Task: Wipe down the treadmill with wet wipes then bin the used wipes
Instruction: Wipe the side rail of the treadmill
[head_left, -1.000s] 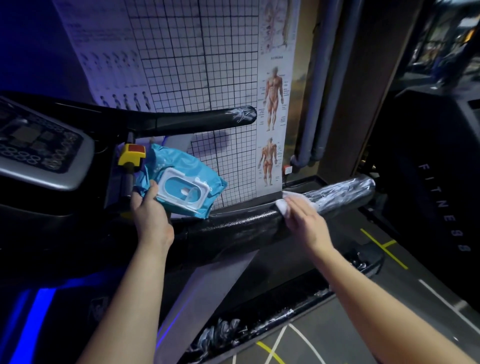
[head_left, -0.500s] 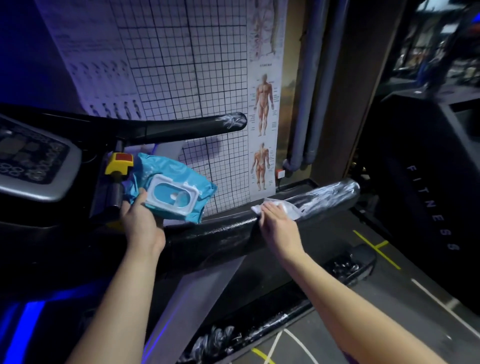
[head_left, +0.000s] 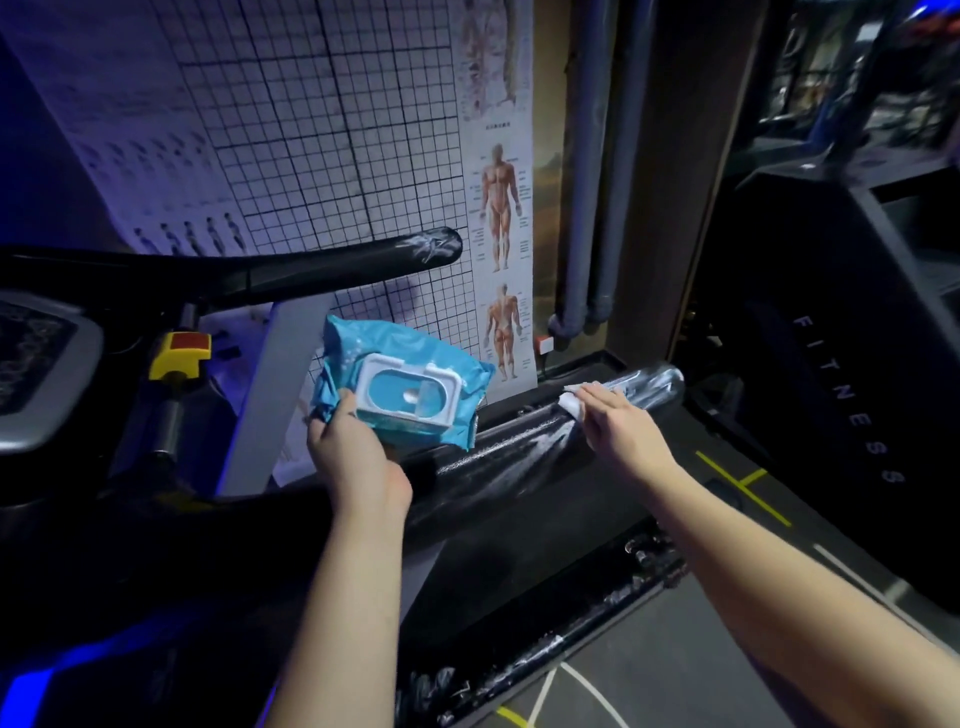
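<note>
A crumpled white wet wipe (head_left: 573, 404) lies pressed against the top of the treadmill's black side handrail (head_left: 498, 452), close to the rail's far end, where clear plastic wrap catches the light. The person's right hand (head_left: 618, 423) rests on it with fingers stretched out nearly flat, the wipe showing beyond the fingertips. Pale streaks mark the rail just below the hand. To the left, the left hand (head_left: 353, 457) grips the lower corner of a soft blue pack of wet wipes (head_left: 402, 387), fingers and thumb curled round its edge, holding it tilted above the same rail; its white plastic lid frame faces the camera, though the dim light makes it hard to say whether the flap is shut. Above the pack runs a second black padded handlebar (head_left: 337, 265), and beside it sit a yellow safety key with a red top (head_left: 179, 353) and the grey-rimmed console (head_left: 52, 405). Behind the machine hangs a white gridded wall chart (head_left: 311, 156) with printed anatomy figures (head_left: 500, 208) down its right edge, next to two grey vertical pipes (head_left: 597, 182). At far right stands a dark neighbouring machine lettered "FITNESS" (head_left: 852, 410), with yellow floor lines (head_left: 743, 483) at its foot.
</note>
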